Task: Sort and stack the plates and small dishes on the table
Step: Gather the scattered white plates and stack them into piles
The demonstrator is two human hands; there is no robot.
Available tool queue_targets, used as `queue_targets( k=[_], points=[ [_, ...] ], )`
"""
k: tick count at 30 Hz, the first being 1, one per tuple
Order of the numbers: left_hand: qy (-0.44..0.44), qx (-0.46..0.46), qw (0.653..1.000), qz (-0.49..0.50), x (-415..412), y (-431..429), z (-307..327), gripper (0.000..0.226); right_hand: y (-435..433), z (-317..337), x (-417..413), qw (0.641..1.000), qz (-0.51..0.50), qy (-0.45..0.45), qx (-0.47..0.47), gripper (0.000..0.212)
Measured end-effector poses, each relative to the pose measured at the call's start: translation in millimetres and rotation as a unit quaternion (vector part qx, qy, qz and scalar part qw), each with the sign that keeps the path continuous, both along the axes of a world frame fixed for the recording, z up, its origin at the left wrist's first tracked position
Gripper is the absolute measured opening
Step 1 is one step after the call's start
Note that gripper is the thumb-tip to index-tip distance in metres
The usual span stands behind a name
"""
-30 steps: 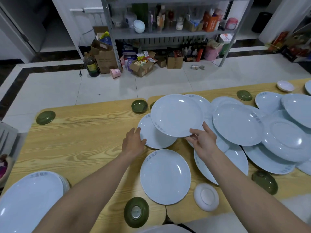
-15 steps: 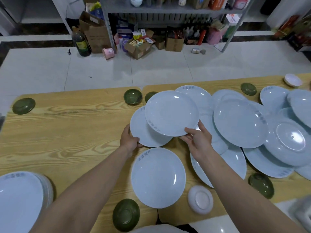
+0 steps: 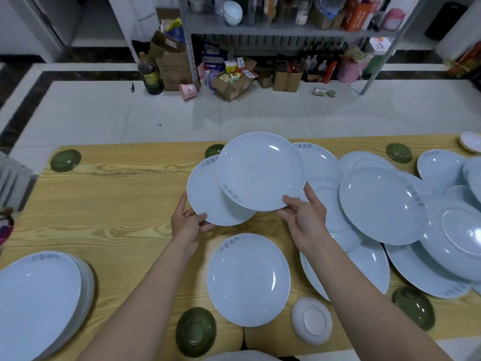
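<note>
Pale blue glazed plates cover much of the wooden table (image 3: pixel 104 204), and 2 of them are in hand. The right hand (image 3: pixel 304 220) pinches the near rim of the upper plate (image 3: pixel 260 170), thumb on top and fingers beneath, holding it roughly level and overlapping the lower plate (image 3: pixel 208 201). The left hand (image 3: pixel 187 222) grips that lower plate at its near-left rim, thumb over the edge — whether it rests on the wood or is lifted clear I cannot tell.

The edge grips make sense: they leave each face free, so the upper can settle into the lower. Judging by the overlap, the step in hand is nesting these 2 like-sized plates.

A finished stack (image 3: pixel 39 295) sits at the near-left corner, well apart — probably where the pair belongs. 1 more plate (image 3: pixel 248 280) lies between the forearms, and a loose overlapping pile (image 3: pixel 382 204) sprawls on the right. Green small dishes (image 3: pixel 195 332) are scattered about the table, and a white small dish (image 3: pixel 311 320) lies inverted near the front edge. None of these are stacked yet, so most of the sorting looks undone.
</note>
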State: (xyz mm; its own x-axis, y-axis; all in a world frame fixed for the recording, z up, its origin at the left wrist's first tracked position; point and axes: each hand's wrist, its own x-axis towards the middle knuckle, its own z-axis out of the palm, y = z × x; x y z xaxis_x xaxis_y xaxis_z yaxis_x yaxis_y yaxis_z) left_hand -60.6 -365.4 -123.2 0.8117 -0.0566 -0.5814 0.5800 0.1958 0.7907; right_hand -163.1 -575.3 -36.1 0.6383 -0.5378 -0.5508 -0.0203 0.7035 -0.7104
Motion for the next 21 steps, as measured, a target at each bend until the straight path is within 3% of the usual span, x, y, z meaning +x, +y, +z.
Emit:
queue_targets(
  k=[6, 21],
  points=[
    [-0.003, -0.063, 0.996, 0.06, -27.4, 25.2, 31.8, 0.085, 22.8, 15.2, -2.0, 0.998, 0.041, -0.042, -0.016, 0.068],
    [-0.064, -0.095, 0.977, 0.18, -73.8, 131.7, 80.9, 0.081, 127.8, 34.7, -4.1, 0.981, 0.168, -0.1, 0.002, 0.07]
  ],
)
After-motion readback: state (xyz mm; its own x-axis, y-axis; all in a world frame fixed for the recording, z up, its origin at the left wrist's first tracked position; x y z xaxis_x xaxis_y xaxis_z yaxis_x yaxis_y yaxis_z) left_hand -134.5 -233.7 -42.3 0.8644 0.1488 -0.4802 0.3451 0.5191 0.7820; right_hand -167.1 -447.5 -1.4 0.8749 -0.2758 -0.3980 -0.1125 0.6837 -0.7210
